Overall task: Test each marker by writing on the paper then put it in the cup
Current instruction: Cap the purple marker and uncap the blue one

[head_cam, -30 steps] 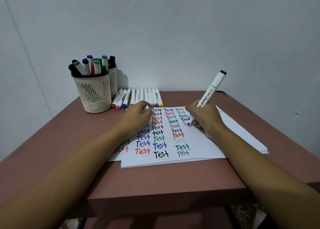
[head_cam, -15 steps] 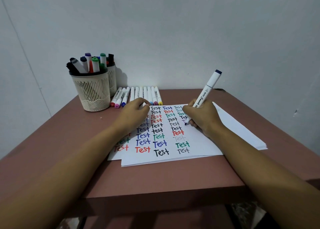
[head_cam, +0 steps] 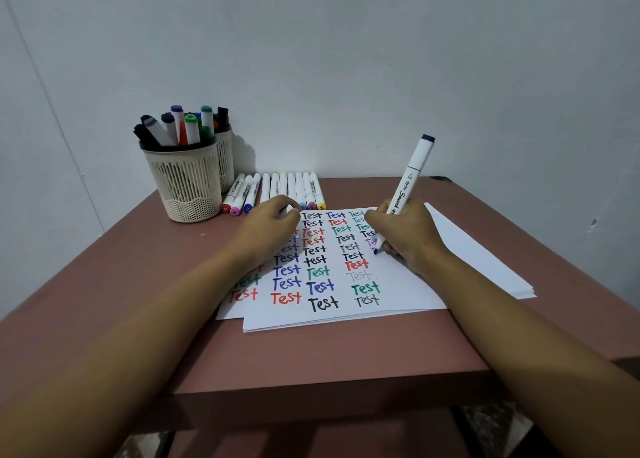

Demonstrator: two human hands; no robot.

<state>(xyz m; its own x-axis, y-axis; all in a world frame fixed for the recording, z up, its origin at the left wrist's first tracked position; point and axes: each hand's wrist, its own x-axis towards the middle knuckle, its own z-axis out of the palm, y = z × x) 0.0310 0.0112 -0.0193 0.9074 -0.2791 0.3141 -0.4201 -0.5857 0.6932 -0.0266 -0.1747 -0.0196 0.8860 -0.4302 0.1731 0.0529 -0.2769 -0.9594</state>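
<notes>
My right hand (head_cam: 405, 236) grips a white marker (head_cam: 410, 177) with a dark blue end cap, tilted, its tip touching the white paper (head_cam: 398, 295) beside a column of "Test" words. My left hand (head_cam: 273, 229) rests curled on the paper's upper left part, pressing it down; whether it holds the marker's cap is hidden. A cream mesh cup (head_cam: 185, 184) at the back left holds several capped markers. A row of white markers (head_cam: 277, 189) lies flat between the cup and the paper.
A second mesh cup (head_cam: 225, 159) with markers stands behind the first, against the wall. More sheets (head_cam: 485, 260) fan out under the top page to the right. The brown table's front edge (head_cam: 329, 385) is near my forearms. White walls enclose the back and left.
The marker tip has slid slightly down the right column as writing goes on. My left hand stays on the paper. The view has shifted a little.
</notes>
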